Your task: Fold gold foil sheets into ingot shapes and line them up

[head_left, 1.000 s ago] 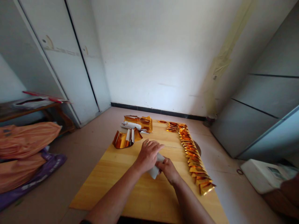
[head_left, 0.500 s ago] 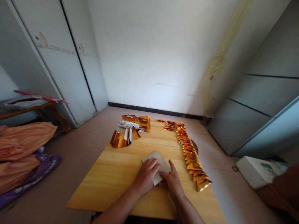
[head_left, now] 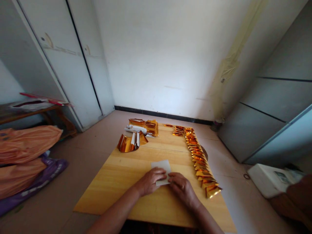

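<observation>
A small pale grey-white sheet of paper (head_left: 159,164) lies near the middle of the wooden table, partly covered by both hands. My left hand (head_left: 151,180) rests across its left side, fingers together and holding it against the tabletop. At the paper's right edge, my right hand (head_left: 181,186) is closed, with the thumb and fingers pinching the border. Fingertips of the two hands are close together. Whatever lies under the sheet is hidden.
Overlapping folded gold foil pieces (head_left: 198,159) run down the right side of the wooden table (head_left: 109,188). Curled gold foil sheets (head_left: 128,143) and a stack of gold foil paper (head_left: 152,127) lie at the far left. A white box (head_left: 262,180) stands to the right.
The paper has turned so its edges lie straighter to me. My right hand has gone from spread thumb and finger to a closed pinch on the right edge.
</observation>
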